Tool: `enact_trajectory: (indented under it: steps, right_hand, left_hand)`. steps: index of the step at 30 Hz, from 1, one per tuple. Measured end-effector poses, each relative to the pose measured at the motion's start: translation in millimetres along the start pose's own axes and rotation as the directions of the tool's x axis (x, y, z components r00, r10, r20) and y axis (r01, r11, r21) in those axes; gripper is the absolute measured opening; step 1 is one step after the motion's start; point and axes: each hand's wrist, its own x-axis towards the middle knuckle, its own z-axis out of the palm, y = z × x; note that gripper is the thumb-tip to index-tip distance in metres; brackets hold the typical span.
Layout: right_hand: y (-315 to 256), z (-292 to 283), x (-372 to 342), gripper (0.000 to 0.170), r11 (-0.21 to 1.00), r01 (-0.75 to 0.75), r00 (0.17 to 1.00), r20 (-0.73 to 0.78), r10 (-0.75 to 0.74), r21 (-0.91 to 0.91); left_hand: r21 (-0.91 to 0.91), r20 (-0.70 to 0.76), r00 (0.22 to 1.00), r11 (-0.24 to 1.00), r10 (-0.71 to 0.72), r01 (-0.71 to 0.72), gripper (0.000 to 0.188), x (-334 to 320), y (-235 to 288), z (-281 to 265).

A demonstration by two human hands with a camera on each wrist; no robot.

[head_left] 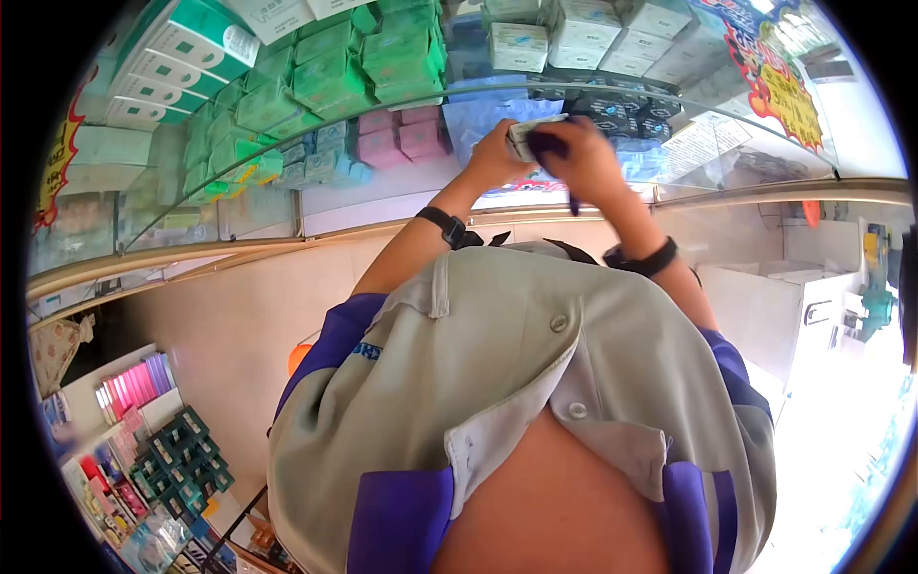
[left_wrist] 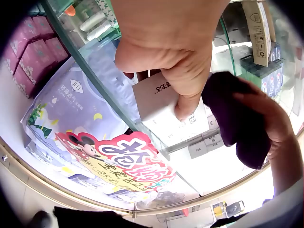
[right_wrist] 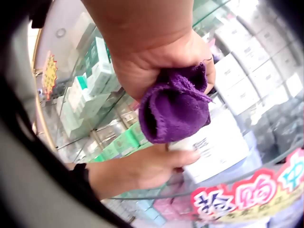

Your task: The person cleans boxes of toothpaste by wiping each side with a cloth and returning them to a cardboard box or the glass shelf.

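Note:
My left hand (head_left: 499, 158) holds a small white box (left_wrist: 156, 105) with printed lettering, the thumb lying along its printed face in the left wrist view. A bunched purple cloth (right_wrist: 178, 111) is gripped in my right hand (head_left: 590, 165), its folds hanging below the fingers. Both hands are close together above the glass counter, with the cloth right at the box's side. In the right wrist view the cloth overlaps a corner of the box, and the right fingertips are mostly hidden behind it.
Under and around the glass counter stand green packs (head_left: 330, 81), pink packs (head_left: 402, 134) and stacked white boxes (head_left: 583, 29). A lilac bag (left_wrist: 71, 95) and a red-edged sign (left_wrist: 126, 159) are by the front. The counter's metal edge (head_left: 382, 225) runs before my body.

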Motion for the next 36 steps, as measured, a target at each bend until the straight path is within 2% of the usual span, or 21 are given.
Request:
enact_trajectory:
  steps: [2, 5, 6, 7, 11, 13, 15, 16, 18, 19, 20, 23, 25, 27, 28, 29, 30, 31, 32, 35, 36]
  right_hand:
    - [-25, 19, 3, 0.033, 1.0, 0.015, 0.997, 0.076, -0.014, -0.018]
    - [-13, 25, 9, 0.035, 0.999, -0.033, 0.997, 0.07, 0.033, 0.0]
    - [-6, 18, 11, 0.032, 0.996, -0.089, 0.994, 0.056, 0.09, -0.021]
    - [4, 9, 12, 0.032, 0.993, -0.09, 0.996, 0.005, 0.09, -0.071]
    - [41, -20, 4, 0.031, 0.959, -0.279, 0.951, -0.149, 0.271, -0.039]
    - [13, -12, 5, 0.031, 0.981, -0.194, 0.973, -0.129, 0.193, 0.003]
    - [-1, 14, 5, 0.032, 0.995, 0.062, 0.996, -0.07, -0.056, 0.073]
    - [-10, 22, 4, 0.032, 0.999, 0.036, 0.999, -0.033, -0.035, 0.018]
    - [-3, 31, 7, 0.032, 0.999, 0.008, 1.0, -0.017, -0.007, 0.04]
    - [4, 25, 10, 0.032, 0.994, -0.105, 0.995, 0.0, 0.105, 0.01]
    - [13, 14, 14, 0.032, 0.99, -0.138, 0.99, -0.024, 0.137, -0.039]
    - [57, -20, 12, 0.034, 0.966, -0.243, 0.966, -0.113, 0.233, -0.085]
    - [74, -39, 3, 0.036, 0.865, -0.474, 0.859, -0.128, 0.496, 0.168]
    - [76, -42, 0, 0.037, 0.835, -0.48, 0.822, -0.195, 0.535, 0.269]
    - [67, -41, 1, 0.036, 0.677, -0.438, 0.78, -0.125, 0.614, 0.591]
    - [57, -38, 1, 0.036, 0.422, -0.347, 0.745, -0.028, 0.667, 0.837]
    - [44, -37, 4, 0.037, 0.352, -0.335, 0.765, 0.035, 0.643, 0.874]
    - [31, -33, 5, 0.038, 0.352, -0.299, 0.801, 0.032, 0.598, 0.887]
    - [26, -26, 5, 0.037, 0.357, -0.283, 0.808, 0.021, 0.588, 0.89]
    - [36, -28, -1, 0.034, 0.394, -0.275, 0.844, 0.024, 0.536, 0.877]
    - [40, -35, -5, 0.035, 0.598, -0.313, 0.854, -0.057, 0.517, 0.738]
  left_hand:
    - [-0.076, 0.052, 0.973, 0.972, 0.226, -0.222, 0.067, 2, -10, 0]
    - [0.111, 0.002, 0.959, 0.953, 0.284, -0.283, 0.064, 0, 0, -4]
    - [0.185, -0.03, 0.997, 0.981, 0.067, -0.06, 0.065, -6, 27, -7]
    - [0.151, -0.055, 0.998, 0.988, -0.028, 0.036, 0.068, -6, 33, -6]
    - [0.238, -0.095, 0.995, 0.971, 0.035, -0.011, 0.07, -9, 21, -1]
    - [0.269, -0.109, 0.992, 0.963, 0.06, -0.028, 0.07, -8, 20, -2]
    - [0.174, -0.048, 0.996, 0.982, 0.081, -0.071, 0.068, -8, 21, -5]
    - [-0.043, -0.076, 0.984, 0.985, 0.164, -0.168, 0.064, -7, 16, -2]
    - [0.089, -0.055, 0.991, 0.989, 0.121, -0.115, 0.063, -5, 18, -5]
    - [0.211, -0.048, 0.996, 0.976, 0.075, -0.063, 0.062, -6, 23, -6]
    - [0.203, -0.045, 0.999, 0.979, -0.005, 0.014, 0.062, -8, 28, -6]
    - [0.178, -0.05, 0.999, 0.984, -0.01, 0.019, 0.064, -6, 21, -4]
    - [0.219, -0.054, 0.998, 0.975, -0.017, 0.028, 0.06, -5, 25, -7]
    - [-0.094, -0.007, 0.997, 0.993, -0.07, 0.07, 0.066, 0, 15, -14]
    - [-0.302, 0.05, 0.991, 0.944, -0.124, 0.134, 0.061, -2, 31, -18]
    - [-0.298, 0.058, 0.99, 0.944, -0.128, 0.139, 0.061, -3, 47, -21]
    - [-0.52, 0.121, 0.977, 0.827, -0.176, 0.213, 0.058, -4, 68, -25]
    - [-0.702, 0.19, 0.96, 0.655, -0.206, 0.279, 0.055, -4, 78, -27]
    - [-0.753, 0.136, 0.981, 0.629, -0.142, 0.195, 0.052, 2, 76, -25]
    - [-0.771, 0.143, 0.976, 0.599, -0.167, 0.215, 0.053, 9, 101, -43]
    - [-0.774, 0.095, 0.972, 0.598, -0.215, 0.208, 0.052, 9, 109, -44]
